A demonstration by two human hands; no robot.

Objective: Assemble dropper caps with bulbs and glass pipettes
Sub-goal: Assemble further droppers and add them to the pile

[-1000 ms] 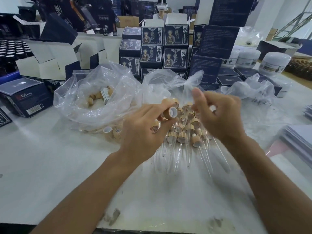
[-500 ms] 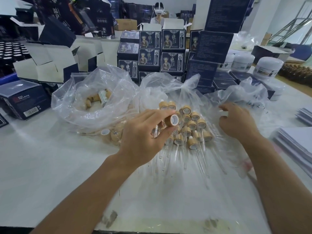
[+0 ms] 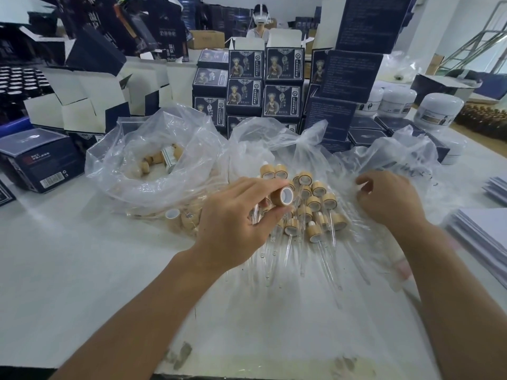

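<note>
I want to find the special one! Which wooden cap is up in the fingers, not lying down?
The wooden cap pinched by the left hand, its white inside facing the camera. All the others lie in the pile of finished droppers or the plastic bag.

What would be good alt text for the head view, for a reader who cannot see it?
A person's left hand pinches a bamboo dropper cap above a pile of assembled droppers on a white table. The right hand reaches into a clear plastic bag; dark boxes are stacked behind.
</note>
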